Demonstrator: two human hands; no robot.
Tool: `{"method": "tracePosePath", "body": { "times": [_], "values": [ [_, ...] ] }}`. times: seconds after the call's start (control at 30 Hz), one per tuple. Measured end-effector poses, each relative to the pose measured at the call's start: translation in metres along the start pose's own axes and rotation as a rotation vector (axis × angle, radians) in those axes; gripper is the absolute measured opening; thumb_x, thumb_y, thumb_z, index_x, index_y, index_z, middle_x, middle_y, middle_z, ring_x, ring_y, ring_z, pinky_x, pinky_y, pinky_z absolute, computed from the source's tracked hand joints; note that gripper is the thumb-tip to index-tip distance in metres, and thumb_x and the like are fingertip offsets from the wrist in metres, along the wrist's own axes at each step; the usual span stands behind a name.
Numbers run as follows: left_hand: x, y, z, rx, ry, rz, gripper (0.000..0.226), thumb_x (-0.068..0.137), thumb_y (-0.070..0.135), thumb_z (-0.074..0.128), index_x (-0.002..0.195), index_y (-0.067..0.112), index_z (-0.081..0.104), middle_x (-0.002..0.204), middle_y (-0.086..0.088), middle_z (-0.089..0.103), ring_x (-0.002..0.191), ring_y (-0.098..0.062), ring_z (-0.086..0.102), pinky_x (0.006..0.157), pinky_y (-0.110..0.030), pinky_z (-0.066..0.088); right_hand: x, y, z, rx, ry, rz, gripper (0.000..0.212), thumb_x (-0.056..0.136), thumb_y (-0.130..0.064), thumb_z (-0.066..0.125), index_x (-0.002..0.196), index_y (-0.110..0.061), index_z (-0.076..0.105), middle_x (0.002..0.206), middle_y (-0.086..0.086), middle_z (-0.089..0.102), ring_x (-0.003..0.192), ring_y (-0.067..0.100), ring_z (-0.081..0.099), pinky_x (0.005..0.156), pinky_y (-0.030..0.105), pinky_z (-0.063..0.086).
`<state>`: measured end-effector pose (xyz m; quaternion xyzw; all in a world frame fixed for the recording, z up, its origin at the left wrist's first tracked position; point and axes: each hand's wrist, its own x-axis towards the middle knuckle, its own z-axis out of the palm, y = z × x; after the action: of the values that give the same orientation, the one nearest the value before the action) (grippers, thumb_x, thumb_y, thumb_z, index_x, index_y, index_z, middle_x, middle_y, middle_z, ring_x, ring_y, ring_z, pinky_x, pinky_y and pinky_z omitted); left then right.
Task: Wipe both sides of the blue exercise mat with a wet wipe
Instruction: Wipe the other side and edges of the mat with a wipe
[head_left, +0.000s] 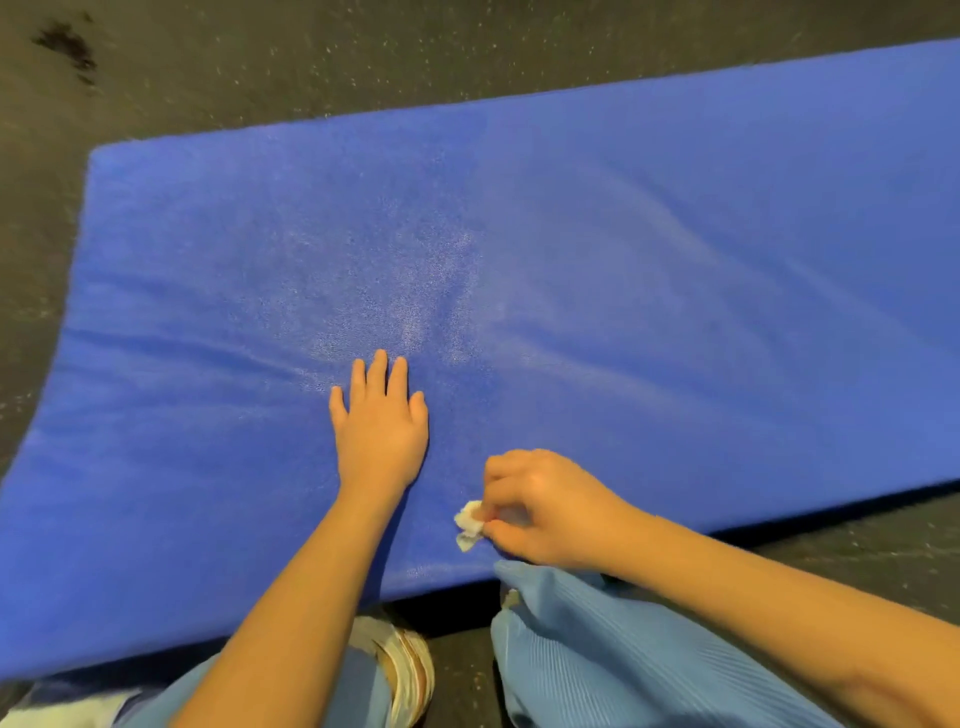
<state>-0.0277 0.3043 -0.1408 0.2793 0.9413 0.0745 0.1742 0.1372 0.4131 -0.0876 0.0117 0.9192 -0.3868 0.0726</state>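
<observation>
Far left: dark stain (67, 49) on the speckled floor (249, 67). The blue exercise mat (649, 244) lies flat on it, long axis running left to right; we see its left end, while the right end leaves view.

Left hand (382, 431): flat, fingers straight, palm pressing the mat, holding nothing.

Just right of it, the wet wipe (469, 522), a small wad touching the mat.

Right hand (540, 506): fingers curled, pinching the wipe, nearer the mat's near edge than the left.

Most of the mat stretches far and right of both hands. We judge the strokes should run rightward along it, with the left hand pinning.
</observation>
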Motion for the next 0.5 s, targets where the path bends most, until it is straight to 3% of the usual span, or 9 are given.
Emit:
{"method": "tracePosePath", "body": {
  "times": [0.17,0.27,0.33,0.43,0.5],
  "values": [
    [0.0,0.0,-0.001,-0.005,0.021,0.027,0.051,0.104,0.032,0.031,0.152,0.016,0.027,0.161,-0.004,0.015,0.149,-0.024,0.006,0.119,-0.05,0.005,-0.005,0.021,-0.013,-0.152,0.269,0.189,0.014,0.073,-0.021,0.057,0.064,-0.017,0.067,0.063,-0.004,0.051,0.058,0.022,0.054,0.053,0.027,0.033],
    [-0.002,0.0,0.001,0.011,0.047,0.051,0.048,0.103,0.029,0.033,0.148,0.011,0.033,0.158,-0.008,0.024,0.147,-0.027,0.014,0.117,-0.052,0.01,-0.023,0.006,-0.007,-0.019,0.148,0.14,0.009,0.074,-0.018,0.066,0.065,-0.017,0.066,0.065,-0.012,0.043,0.059,0.007,0.041,0.056,0.018,0.029],
    [-0.003,0.0,0.0,0.053,0.04,0.08,0.046,0.103,0.027,0.035,0.144,0.008,0.039,0.154,-0.011,0.031,0.143,-0.031,0.023,0.115,-0.052,0.018,-0.033,0.011,-0.013,-0.04,0.102,0.127,0.011,0.075,-0.021,0.062,0.065,-0.018,0.065,0.065,-0.012,0.046,0.058,0.005,0.041,0.056,0.016,0.03],
    [-0.006,0.002,-0.011,0.162,-0.079,0.139,0.045,0.102,0.033,0.033,0.139,0.008,0.039,0.149,-0.012,0.033,0.135,-0.034,0.029,0.108,-0.051,0.028,-0.03,0.032,-0.022,-0.172,0.318,0.288,0.016,0.072,-0.022,0.054,0.063,-0.015,0.065,0.065,-0.004,0.054,0.056,0.022,0.055,0.05,0.028,0.041],
    [-0.012,0.006,-0.026,0.224,-0.232,0.227,0.054,0.101,0.046,0.03,0.144,0.013,0.031,0.153,-0.01,0.024,0.137,-0.032,0.024,0.11,-0.048,0.028,-0.03,0.029,-0.017,-0.131,0.343,0.354,0.013,0.074,-0.02,0.058,0.066,-0.014,0.067,0.068,-0.002,0.055,0.059,0.022,0.055,0.052,0.029,0.039]
  ]
}}
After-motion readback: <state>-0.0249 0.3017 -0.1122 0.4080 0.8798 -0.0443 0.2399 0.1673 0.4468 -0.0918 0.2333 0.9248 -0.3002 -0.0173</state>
